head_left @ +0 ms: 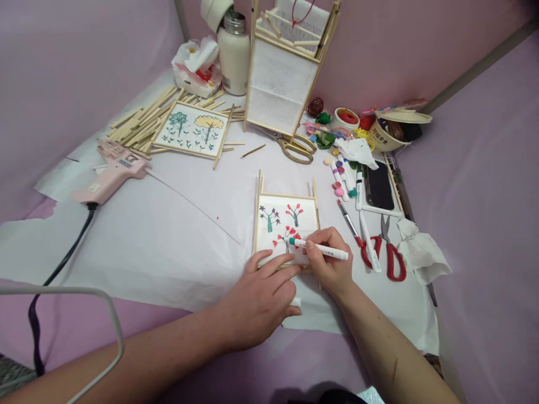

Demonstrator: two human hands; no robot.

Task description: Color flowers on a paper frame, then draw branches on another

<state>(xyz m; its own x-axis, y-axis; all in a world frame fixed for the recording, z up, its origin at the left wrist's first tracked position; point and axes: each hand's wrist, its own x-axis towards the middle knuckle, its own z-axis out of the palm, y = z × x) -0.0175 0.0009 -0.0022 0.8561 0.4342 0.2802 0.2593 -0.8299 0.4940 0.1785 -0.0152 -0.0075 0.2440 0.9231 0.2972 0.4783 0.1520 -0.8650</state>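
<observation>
A white panel (280, 205) in a thin wooden frame lies in front of me, with purple, red and green flowers drawn on it. My right hand (330, 261) is closed round a white marker (334, 252), its green tip at the lower red flower. My left hand (267, 292) rests across the panel's near edge, fingers spread. A white cap-like piece (295, 302) shows beside its thumb; whether the hand grips it is unclear.
Pink glue gun (113, 174) and wooden sticks (138, 120) lie left, with a second framed drawing (191, 132). Behind stand a bottle (234, 56) and wooden rack (280, 84). Right are red scissors (394, 261), a phone (379, 185) and markers; gold scissors (297, 150) lie behind.
</observation>
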